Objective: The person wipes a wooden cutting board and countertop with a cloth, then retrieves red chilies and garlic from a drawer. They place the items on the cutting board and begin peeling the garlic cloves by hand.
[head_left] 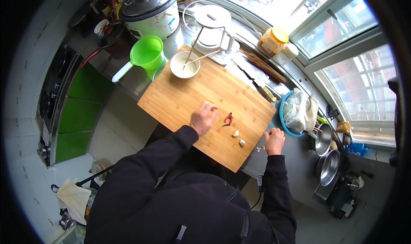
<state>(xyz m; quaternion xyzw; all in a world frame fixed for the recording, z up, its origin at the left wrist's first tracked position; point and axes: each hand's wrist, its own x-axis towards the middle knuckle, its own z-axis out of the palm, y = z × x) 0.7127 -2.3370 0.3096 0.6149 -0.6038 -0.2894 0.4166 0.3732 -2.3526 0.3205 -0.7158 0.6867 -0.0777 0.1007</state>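
Note:
A wooden cutting board [171, 102] lies at an angle across the counter. On its right half are dried red chilies [228, 120] and two garlic cloves, one garlic clove [236, 133] a little farther away than the other garlic clove [242, 143]. Over the board, left of the chilies, is my left hand [204, 119], its fingers loosely bent and apart, with nothing seen in them. My right hand [274, 141] is just past the board's right edge, fingers closed; whatever they pinch is hidden. Small pale scraps [260, 148] lie on the counter beside it.
A white bowl [185, 65] with chopsticks rests on the board's far left corner. Beyond it stand a kitchen scale [219, 56], a green ladle-like scoop [147, 52] and a rice cooker [150, 19]. A knife [266, 92] lies behind the board; a blue basket [282, 115] and metal bowls [329, 167] stand right.

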